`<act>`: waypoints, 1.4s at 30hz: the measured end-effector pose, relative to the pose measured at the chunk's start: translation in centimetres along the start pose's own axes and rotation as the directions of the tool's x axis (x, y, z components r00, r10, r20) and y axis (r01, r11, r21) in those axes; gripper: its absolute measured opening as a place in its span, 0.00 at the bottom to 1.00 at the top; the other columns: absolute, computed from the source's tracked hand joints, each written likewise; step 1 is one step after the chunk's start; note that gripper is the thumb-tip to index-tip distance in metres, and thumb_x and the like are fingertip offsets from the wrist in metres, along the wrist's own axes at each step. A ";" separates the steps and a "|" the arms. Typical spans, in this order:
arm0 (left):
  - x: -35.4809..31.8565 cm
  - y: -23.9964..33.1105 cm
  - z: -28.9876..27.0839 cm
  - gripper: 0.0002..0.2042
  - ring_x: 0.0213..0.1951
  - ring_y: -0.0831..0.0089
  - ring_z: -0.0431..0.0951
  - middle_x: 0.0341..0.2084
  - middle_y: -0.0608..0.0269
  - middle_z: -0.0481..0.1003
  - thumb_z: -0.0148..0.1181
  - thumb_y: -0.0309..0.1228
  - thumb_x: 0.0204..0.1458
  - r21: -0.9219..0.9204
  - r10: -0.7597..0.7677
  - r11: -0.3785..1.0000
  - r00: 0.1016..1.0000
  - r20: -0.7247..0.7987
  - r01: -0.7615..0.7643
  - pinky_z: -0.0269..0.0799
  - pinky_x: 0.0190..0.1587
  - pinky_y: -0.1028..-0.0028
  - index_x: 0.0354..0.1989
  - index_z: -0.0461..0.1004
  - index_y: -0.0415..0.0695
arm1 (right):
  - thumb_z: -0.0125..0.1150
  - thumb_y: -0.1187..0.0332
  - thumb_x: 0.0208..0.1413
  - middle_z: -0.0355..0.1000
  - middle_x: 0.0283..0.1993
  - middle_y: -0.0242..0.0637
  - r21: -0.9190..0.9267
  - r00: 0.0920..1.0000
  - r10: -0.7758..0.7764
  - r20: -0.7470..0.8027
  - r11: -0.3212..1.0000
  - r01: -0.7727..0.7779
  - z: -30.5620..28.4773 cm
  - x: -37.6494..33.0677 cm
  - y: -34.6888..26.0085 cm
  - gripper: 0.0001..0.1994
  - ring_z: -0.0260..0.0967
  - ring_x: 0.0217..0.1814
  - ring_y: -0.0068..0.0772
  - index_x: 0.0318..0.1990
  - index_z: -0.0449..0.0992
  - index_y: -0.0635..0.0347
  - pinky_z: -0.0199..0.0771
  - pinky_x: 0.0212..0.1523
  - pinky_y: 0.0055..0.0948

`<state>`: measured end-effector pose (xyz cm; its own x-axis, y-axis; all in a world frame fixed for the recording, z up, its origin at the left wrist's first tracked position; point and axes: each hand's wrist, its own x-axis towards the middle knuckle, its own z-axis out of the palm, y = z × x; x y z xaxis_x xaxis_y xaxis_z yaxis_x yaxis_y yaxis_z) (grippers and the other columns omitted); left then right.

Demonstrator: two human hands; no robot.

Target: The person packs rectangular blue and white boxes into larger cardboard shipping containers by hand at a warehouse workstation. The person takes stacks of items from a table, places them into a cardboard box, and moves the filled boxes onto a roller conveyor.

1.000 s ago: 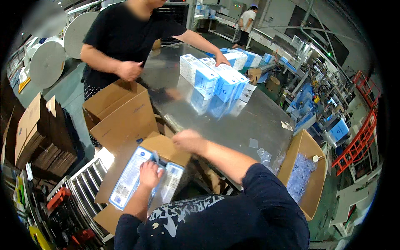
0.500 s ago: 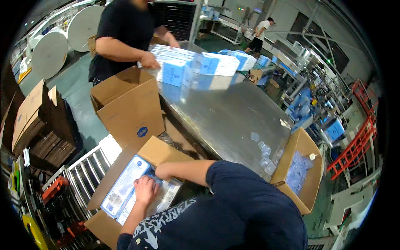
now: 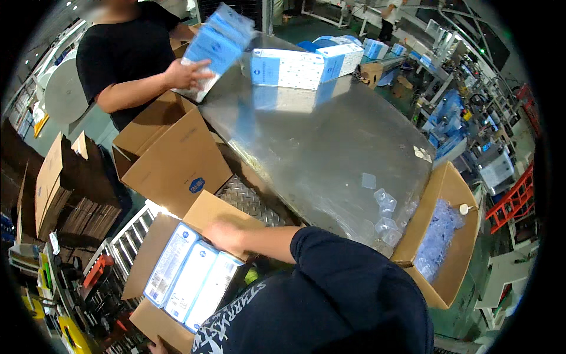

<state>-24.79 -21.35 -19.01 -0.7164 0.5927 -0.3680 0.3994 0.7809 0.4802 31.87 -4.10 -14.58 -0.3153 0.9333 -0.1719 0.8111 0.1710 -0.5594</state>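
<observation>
An open cardboard carton sits at the lower left. Inside it, three blue-and-white boxes stand side by side. My right hand, smeared by motion, is against the carton's far flap; its fingers cannot be made out. At the bottom edge of the picture, part of my left hand shows at the near flap, its fingers around the flap's outer edge. The rest of that hand is out of view.
Across the metal table, a co-worker lifts blue-and-white packs beside a taller open carton. More boxes stand on the table. At right is a carton of clear plastic pieces. A roller conveyor and flattened cardboard lie left.
Both my hands have left the boxes: the left went down to the near flap, the right to the far flap. Three boxes now show fully. The co-worker has raised and tilted packs off the table.
</observation>
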 end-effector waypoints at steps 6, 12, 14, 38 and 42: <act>-18.0 12.2 0.8 0.45 0.61 0.58 0.51 0.61 0.49 0.49 0.67 0.41 0.33 -0.062 0.253 0.946 0.605 0.755 -0.319 0.51 0.59 0.67 0.61 0.49 0.41 | 0.51 0.68 0.50 0.71 0.41 0.44 0.708 0.950 0.310 0.039 0.662 -0.245 -6.1 -3.7 5.4 0.17 0.67 0.47 0.33 0.48 0.68 0.66 0.69 0.44 0.32; -24.6 19.9 2.6 0.53 0.64 0.60 0.44 0.61 0.42 0.42 0.72 0.42 0.30 -0.004 0.194 0.808 0.260 0.946 -0.590 0.51 0.60 0.67 0.62 0.42 0.34 | 0.45 0.57 0.55 0.63 0.53 0.50 0.248 0.403 -0.834 0.377 0.510 0.824 2.7 -1.2 -0.7 0.18 0.57 0.56 0.49 0.42 0.72 0.62 0.57 0.56 0.41; -20.3 16.8 4.7 0.45 0.61 0.60 0.53 0.59 0.45 0.52 0.70 0.45 0.31 0.021 0.224 0.572 0.181 0.958 -0.820 0.54 0.59 0.65 0.60 0.55 0.44 | 0.46 0.57 0.54 0.68 0.47 0.48 0.051 0.404 -0.564 0.720 0.624 0.780 0.7 -2.0 -3.4 0.17 0.63 0.49 0.46 0.42 0.73 0.58 0.61 0.52 0.39; 2.3 28.1 10.5 0.33 0.49 0.63 0.70 0.49 0.54 0.68 0.59 0.46 0.45 -0.132 0.442 0.897 0.842 0.308 -0.423 0.65 0.50 0.69 0.58 0.57 0.44 | 0.52 0.67 0.55 0.47 0.62 0.40 0.983 0.939 0.336 0.072 0.138 -0.125 5.8 3.2 -7.6 0.35 0.54 0.59 0.40 0.63 0.34 0.45 0.63 0.53 0.46; 8.4 30.8 6.8 0.31 0.55 0.56 0.62 0.53 0.56 0.64 0.56 0.48 0.45 0.113 0.609 0.750 0.748 0.264 -0.651 0.60 0.53 0.59 0.56 0.60 0.44 | 0.51 0.66 0.56 0.48 0.61 0.36 0.967 0.898 0.364 0.246 -0.029 -0.253 10.2 8.1 -10.6 0.36 0.54 0.60 0.40 0.63 0.32 0.40 0.64 0.52 0.48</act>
<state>-14.57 9.04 -12.73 -0.1410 0.9710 -0.1929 0.8308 0.2220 0.5104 15.67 -1.59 -18.30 -0.1090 0.8232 -0.5571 -0.4204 -0.5461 -0.7246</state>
